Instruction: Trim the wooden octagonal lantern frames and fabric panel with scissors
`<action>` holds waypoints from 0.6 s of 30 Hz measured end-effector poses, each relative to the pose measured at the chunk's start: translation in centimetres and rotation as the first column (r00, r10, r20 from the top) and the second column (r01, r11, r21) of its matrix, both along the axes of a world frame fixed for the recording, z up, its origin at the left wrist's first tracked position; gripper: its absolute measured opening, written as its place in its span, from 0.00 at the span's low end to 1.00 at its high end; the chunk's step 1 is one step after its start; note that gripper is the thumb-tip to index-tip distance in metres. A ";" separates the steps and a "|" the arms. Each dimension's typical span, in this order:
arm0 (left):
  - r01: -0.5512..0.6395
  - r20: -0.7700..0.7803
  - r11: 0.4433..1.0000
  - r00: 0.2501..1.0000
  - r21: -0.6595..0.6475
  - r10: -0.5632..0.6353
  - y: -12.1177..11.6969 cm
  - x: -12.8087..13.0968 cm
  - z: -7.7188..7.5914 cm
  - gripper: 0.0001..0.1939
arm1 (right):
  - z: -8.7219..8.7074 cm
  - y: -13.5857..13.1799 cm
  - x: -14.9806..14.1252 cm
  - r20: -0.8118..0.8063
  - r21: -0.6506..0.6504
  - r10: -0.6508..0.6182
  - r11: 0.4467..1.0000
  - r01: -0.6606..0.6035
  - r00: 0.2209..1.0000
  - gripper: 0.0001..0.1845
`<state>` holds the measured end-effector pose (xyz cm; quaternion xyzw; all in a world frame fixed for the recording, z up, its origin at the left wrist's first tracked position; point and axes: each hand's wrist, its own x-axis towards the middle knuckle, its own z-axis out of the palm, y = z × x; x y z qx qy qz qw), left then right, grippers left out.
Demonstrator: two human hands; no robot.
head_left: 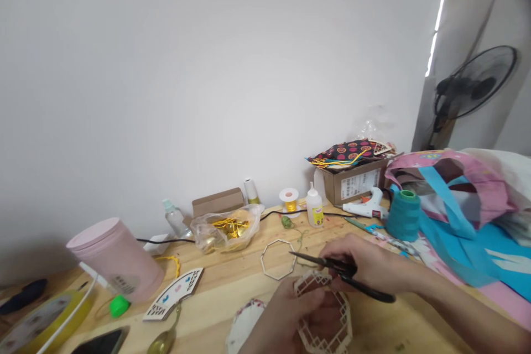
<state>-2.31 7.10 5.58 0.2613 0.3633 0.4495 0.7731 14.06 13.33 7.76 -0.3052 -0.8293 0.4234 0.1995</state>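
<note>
Low in the head view, my left hand (292, 301) grips a pale wooden lattice frame (346, 315), eight-sided and open in the middle. My right hand (367, 263) is closed around black-handled scissors (342, 268), whose blades point left above the frame's upper edge. Whether the blades touch the frame I cannot tell. A thin plain octagonal ring (262, 260) lies on the table just beyond my left hand. Partly hidden under my left forearm is a white piece with a floral edge (243, 323).
Behind stand a glue bottle (315, 210), a spool of yellow cord (289, 201) and a cardboard box (352, 182). At right are a glue gun (367, 206), a teal thread cone (404, 217) and a pink bag (477, 182). A pink canister (118, 260) and fan-shaped piece (174, 294) lie left.
</note>
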 end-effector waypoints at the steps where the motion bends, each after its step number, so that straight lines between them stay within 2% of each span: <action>1: 0.026 0.009 1.000 1.000 0.004 -0.026 0.1 0.1 -0.5 0.09 | -0.5 0.0 -0.2 0.024 0.060 -0.018 0.998 0.016 1.000 0.05; 3: -0.005 0.040 1.000 0.999 0.009 0.004 0.5 0.3 -1.4 0.06 | -1.4 0.2 -0.4 0.007 0.138 -0.089 0.987 0.087 0.996 0.04; 4: -0.065 0.051 0.998 0.997 0.006 0.064 0.7 0.3 -1.7 0.05 | -1.9 0.3 -0.5 -0.026 0.142 -0.135 0.980 0.138 0.990 0.03; 7: -0.244 0.084 0.968 0.965 -0.054 0.248 1.1 -0.1 -1.9 0.08 | -3.1 0.7 -0.6 -0.158 0.010 -0.233 0.971 0.237 0.960 0.07; 9: -0.295 0.127 0.947 0.942 -0.129 0.310 1.2 -0.5 -1.8 0.12 | -3.6 0.8 -0.6 -0.210 -0.088 -0.258 0.966 0.244 0.943 0.12; 11: -0.302 0.174 0.933 0.926 -0.196 0.336 1.3 -0.8 -1.6 0.11 | -3.8 0.6 -0.5 -0.216 -0.095 -0.255 0.966 0.240 0.943 0.15; 13: -0.307 0.185 0.921 0.917 -0.239 0.353 1.3 -1.0 -1.6 0.07 | -3.7 0.3 -0.4 -0.193 -0.019 -0.222 0.975 0.223 0.956 0.15; 15: -0.353 0.149 0.904 0.907 -0.241 0.394 1.4 -1.0 -1.6 0.06 | -3.3 -0.1 -0.2 -0.123 0.104 -0.204 0.971 0.217 0.971 0.13; 16: -0.385 0.126 0.896 0.900 -0.222 0.418 1.4 -0.9 -1.6 0.07 | -3.1 -0.3 -0.1 -0.071 0.187 -0.221 0.955 0.231 0.973 0.11; 18: -0.434 0.098 0.889 0.888 -0.145 0.449 1.4 -0.7 -1.6 0.06 | -2.7 -0.7 -0.1 0.048 0.377 -0.309 0.886 0.269 0.950 0.08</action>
